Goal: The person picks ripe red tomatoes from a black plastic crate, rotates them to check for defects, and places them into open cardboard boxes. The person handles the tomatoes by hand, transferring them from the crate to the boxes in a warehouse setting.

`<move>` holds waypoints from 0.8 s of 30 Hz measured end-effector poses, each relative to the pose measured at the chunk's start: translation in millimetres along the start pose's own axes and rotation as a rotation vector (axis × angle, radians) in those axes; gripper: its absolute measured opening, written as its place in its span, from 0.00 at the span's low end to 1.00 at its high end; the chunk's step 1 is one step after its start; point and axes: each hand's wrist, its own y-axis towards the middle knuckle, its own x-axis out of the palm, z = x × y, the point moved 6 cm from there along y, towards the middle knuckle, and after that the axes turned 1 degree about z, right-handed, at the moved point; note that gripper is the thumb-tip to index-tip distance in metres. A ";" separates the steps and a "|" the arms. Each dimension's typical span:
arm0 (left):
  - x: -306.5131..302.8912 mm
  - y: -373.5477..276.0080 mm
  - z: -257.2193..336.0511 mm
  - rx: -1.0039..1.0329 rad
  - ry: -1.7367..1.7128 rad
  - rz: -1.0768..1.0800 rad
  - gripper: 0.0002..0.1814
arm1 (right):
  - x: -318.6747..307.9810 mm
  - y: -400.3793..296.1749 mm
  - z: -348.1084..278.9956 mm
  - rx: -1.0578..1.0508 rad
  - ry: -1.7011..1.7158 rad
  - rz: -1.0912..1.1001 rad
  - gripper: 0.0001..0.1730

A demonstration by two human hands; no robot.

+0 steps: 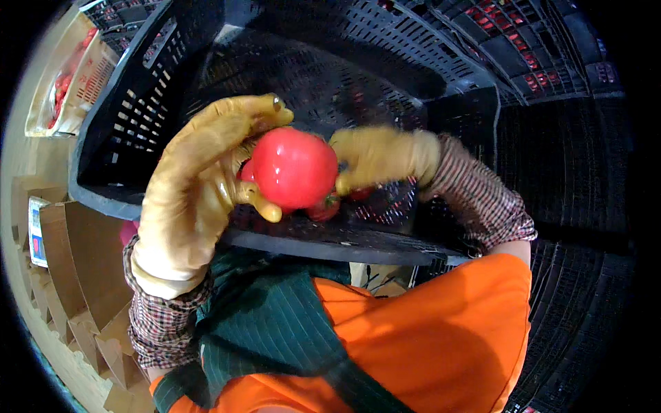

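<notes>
Both hands wear yellowish rubber gloves and are over a black plastic crate (330, 250). My left hand (201, 175) curls around the left side of a large red tomato (294, 168), its thumb below and fingers above. Part of another red tomato (248, 171) shows behind it, against the left palm. My right hand (384, 155) is motion-blurred at the right side of the large tomato; whether it grips anything cannot be told. More tomatoes (324, 209) lie low in the crate under the hands, one with a green stem.
At the upper left stands a light-coloured box (77, 103) holding red produce. Opened cardboard boxes (77, 258) are at the left. Stacked black crates (557, 134) with red items in some of them rise at the right and upper right.
</notes>
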 end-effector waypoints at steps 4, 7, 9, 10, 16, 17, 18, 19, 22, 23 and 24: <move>2.3 0.7 -9.4 -0.045 -0.171 -0.012 0.36 | 74.1 17.7 3.9 -0.307 -0.236 0.086 0.31; 16.6 -7.0 -22.2 -0.095 0.047 -0.185 0.30 | 43.7 13.1 -20.3 -0.195 0.157 0.103 0.34; 38.5 -13.9 -26.5 -0.133 0.502 -0.353 0.23 | 21.2 15.8 -46.2 -0.131 0.193 0.051 0.35; 40.6 -12.4 -25.4 -0.003 0.795 -0.308 0.24 | 11.7 18.7 -60.8 -0.099 0.100 0.007 0.35; 20.7 -11.8 -29.4 0.033 1.570 -0.139 0.23 | 21.1 28.8 -42.8 0.425 0.272 -0.152 0.28; 14.2 -10.6 -33.0 -0.074 1.600 -0.132 0.22 | 19.1 35.4 -41.0 0.318 0.465 -0.107 0.27; 17.8 -10.4 -20.8 -0.101 1.523 -0.161 0.21 | 16.3 36.1 -32.5 0.218 0.661 -0.048 0.26; 14.3 -12.6 -9.7 -0.070 1.581 -0.147 0.24 | 9.1 36.2 -31.5 0.107 0.848 0.013 0.25; -15.6 -15.3 5.9 0.203 1.156 -0.049 0.36 | 4.9 34.7 -33.5 0.058 1.283 -0.001 0.25; -14.1 -16.3 8.4 0.292 1.131 -0.070 0.37 | 5.1 36.4 -36.8 0.039 1.428 -0.013 0.26; -6.4 -18.1 12.5 0.371 1.109 -0.074 0.37 | -0.1 41.6 -49.3 -0.004 1.367 0.007 0.31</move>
